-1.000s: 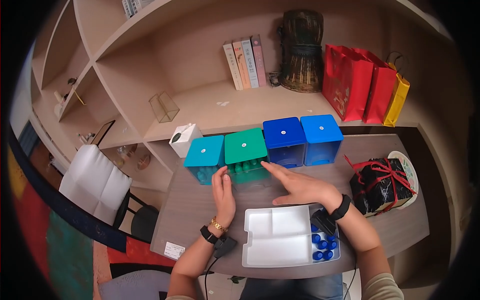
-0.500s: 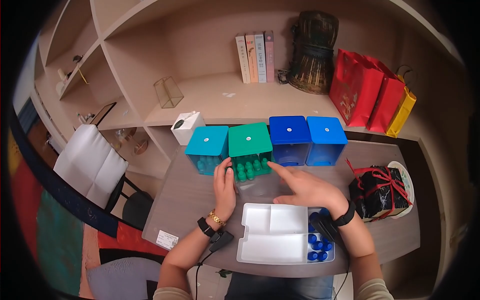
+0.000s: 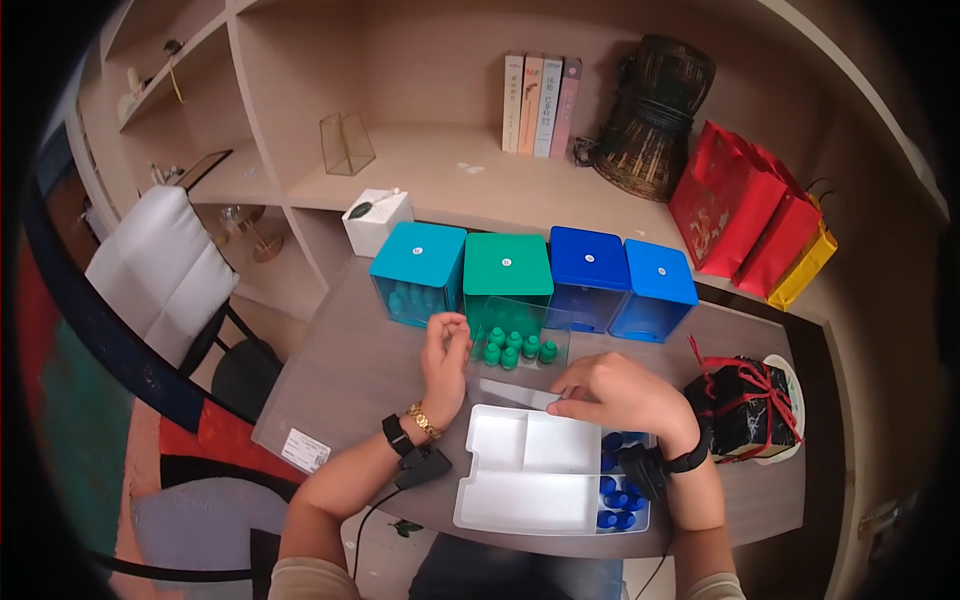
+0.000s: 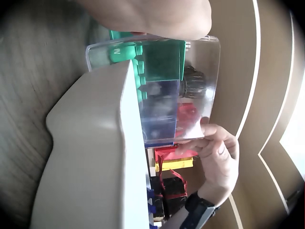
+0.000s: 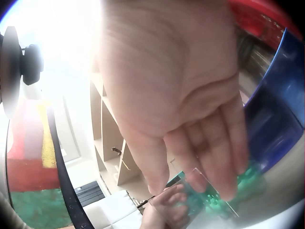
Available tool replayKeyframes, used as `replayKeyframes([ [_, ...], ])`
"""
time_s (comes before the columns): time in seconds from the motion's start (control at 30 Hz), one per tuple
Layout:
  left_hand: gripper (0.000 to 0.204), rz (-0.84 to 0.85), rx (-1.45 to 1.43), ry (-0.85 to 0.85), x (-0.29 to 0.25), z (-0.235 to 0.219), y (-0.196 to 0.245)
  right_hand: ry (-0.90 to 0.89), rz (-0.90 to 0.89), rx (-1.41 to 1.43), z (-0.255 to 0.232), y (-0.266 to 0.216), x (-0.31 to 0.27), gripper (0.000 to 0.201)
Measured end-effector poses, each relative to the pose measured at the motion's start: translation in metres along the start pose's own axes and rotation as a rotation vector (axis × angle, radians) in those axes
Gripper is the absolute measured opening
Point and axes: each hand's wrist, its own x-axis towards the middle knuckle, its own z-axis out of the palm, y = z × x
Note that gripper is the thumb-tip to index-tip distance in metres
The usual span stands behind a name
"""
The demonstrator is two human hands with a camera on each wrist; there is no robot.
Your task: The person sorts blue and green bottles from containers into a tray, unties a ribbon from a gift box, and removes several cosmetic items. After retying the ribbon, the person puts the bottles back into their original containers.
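Observation:
A clear drawer [image 3: 482, 340] stands out of the front of a green-topped box [image 3: 508, 262], tilted, with several small green bottles [image 3: 510, 350] inside. My left hand [image 3: 445, 365] holds its left side with bent fingers. At the near right corner my right hand [image 3: 630, 400] pinches the drawer's edge between thumb and fingers; the left wrist view shows this right hand [image 4: 219, 157] at the clear wall [image 4: 159, 112]. Just in front lies a white divided tray [image 3: 535, 500], with several blue bottles [image 3: 615, 498] in its right compartment, partly hidden by my right wrist.
A teal-topped box [image 3: 418, 260] stands left of the green one, a dark blue box [image 3: 590, 262] and a lighter blue box [image 3: 660, 275] to its right. A black parcel with red ribbon [image 3: 745, 400] sits at the table's right. Behind are a white tissue box [image 3: 378, 225] and a shelf [image 3: 450, 170].
The clear drawer has come out of the green box toward me, baring more green bottles. My right hand has moved nearer and now pinches its near corner. The head view has shifted.

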Motion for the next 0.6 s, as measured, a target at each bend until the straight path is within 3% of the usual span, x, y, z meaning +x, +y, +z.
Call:
replayKeyframes([
  [0.2, 0.029, -0.047, 0.015, -0.105, 0.000, 0.003, -0.012, -0.014, 0.034, -0.115, -0.009, 0.000, -0.002, 0.024],
  [0.4, 0.057, -0.112, 0.074, -0.277, 0.001, 0.005, -0.027, 0.271, 0.105, -0.134, -0.016, -0.015, -0.007, 0.028],
  [0.6, 0.060, -0.121, 0.102, -0.382, 0.002, 0.004, -0.029, 0.053, -0.168, -0.375, -0.006, -0.020, 0.047, 0.041],
])
